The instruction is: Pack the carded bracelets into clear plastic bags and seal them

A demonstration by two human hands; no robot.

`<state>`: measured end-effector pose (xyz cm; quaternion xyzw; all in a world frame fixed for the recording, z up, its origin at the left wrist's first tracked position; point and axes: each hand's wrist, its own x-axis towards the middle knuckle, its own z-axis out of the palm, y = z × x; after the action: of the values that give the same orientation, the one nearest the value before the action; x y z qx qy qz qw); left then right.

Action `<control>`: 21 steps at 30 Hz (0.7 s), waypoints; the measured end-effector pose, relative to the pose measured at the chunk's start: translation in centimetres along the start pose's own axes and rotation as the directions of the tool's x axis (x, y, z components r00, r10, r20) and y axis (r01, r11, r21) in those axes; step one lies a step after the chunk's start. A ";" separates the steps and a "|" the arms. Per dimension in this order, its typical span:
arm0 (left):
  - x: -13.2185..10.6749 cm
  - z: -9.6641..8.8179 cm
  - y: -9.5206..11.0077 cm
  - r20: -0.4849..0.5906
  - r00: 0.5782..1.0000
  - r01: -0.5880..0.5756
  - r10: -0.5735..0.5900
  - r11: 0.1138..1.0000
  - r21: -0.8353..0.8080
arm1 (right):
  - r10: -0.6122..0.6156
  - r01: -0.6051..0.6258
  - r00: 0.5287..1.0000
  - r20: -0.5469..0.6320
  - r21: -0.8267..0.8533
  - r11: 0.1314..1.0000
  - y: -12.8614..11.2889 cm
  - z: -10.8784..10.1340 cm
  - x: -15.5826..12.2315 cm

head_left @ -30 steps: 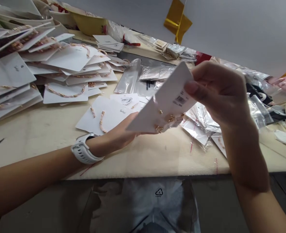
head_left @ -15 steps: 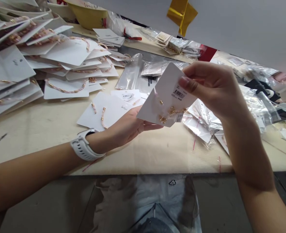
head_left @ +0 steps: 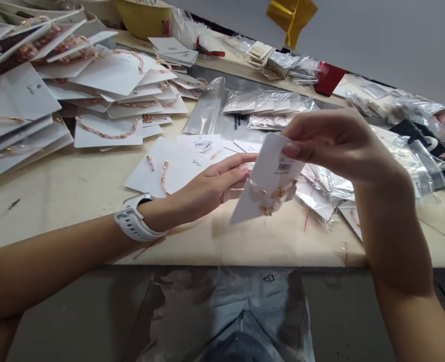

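My right hand (head_left: 335, 146) pinches the top of a white jewellery card (head_left: 269, 173) between thumb and fingers. The card hangs tilted, with a barcode label near its top and a bracelet of gold-coloured beads (head_left: 275, 197) across its lower part. My left hand (head_left: 207, 188) lies flat-fingered, its fingertips reaching the card's left edge without gripping it. A white sports watch (head_left: 135, 218) circles my left wrist. Beneath my left hand lies another white card with a pink-and-gold bracelet (head_left: 164, 171).
Overlapping stacks of bracelet cards (head_left: 109, 75) fill the left of the cream table (head_left: 56, 211). Silver-backed and transparent plastic bags (head_left: 267, 105) lie behind and right of my hands. A yellow bowl (head_left: 143, 17) stands at the back. The table's front edge runs below my forearms.
The card has swung more upright and dropped slightly, its barcode now near my right fingers. My left fingers have slid off its underside to its left edge. The view has tilted slightly.
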<state>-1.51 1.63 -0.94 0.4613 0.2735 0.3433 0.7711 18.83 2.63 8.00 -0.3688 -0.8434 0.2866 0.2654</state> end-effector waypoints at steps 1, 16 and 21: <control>0.0 0.0 -0.1 -0.005 1.000 -0.012 0.013 1.000 0.002 | 0.011 -0.011 1.000 -0.015 -0.006 1.000 0.2 0.1 0.2; 0.0 0.0 0.4 0.104 0.991 -0.087 0.082 0.995 0.040 | -0.135 -0.001 0.927 -0.349 -0.362 0.932 0.8 1.1 0.0; -0.1 -0.1 0.0 0.000 0.997 -0.071 0.072 0.976 0.206 | -0.075 -0.111 0.929 -0.363 -0.466 0.878 0.3 2.1 0.2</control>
<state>-1.67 1.63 -0.99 0.5468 0.2934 0.3423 0.7055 17.42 2.36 6.40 -0.4780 -0.8189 -0.0029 0.3177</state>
